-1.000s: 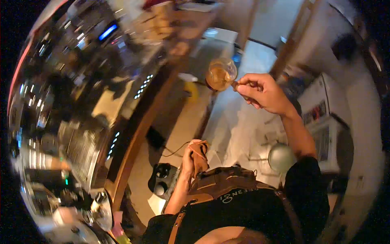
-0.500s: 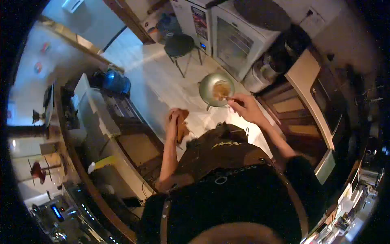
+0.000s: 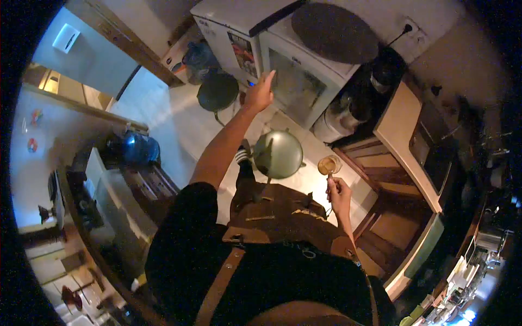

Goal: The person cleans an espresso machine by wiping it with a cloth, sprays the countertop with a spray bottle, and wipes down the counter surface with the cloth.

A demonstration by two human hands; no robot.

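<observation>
My left hand [image 3: 260, 96] is stretched forward, fingers extended, in front of the glass-door fridge [image 3: 296, 81]. Whether the fingertips touch the door edge I cannot tell. Low on the right, my right hand [image 3: 339, 193] is closed around the handle of a small round vessel [image 3: 329, 164] with light brown contents. What kind of vessel it is does not show clearly. Between my arms stands a stool with a round, shiny greenish seat [image 3: 278, 154], with nothing on it.
A dark round stool [image 3: 218, 92] stands ahead, beside a white appliance [image 3: 231, 41]. Blue water bottles [image 3: 141, 148] are at the left. On the right, an open wooden cabinet [image 3: 399, 217] lies under a counter edge, near a metal canister [image 3: 331, 126].
My left hand has swung forward from low beside my body up to the fridge. My right hand has drawn the vessel back and right, away from over the greenish stool. My view has shifted.
</observation>
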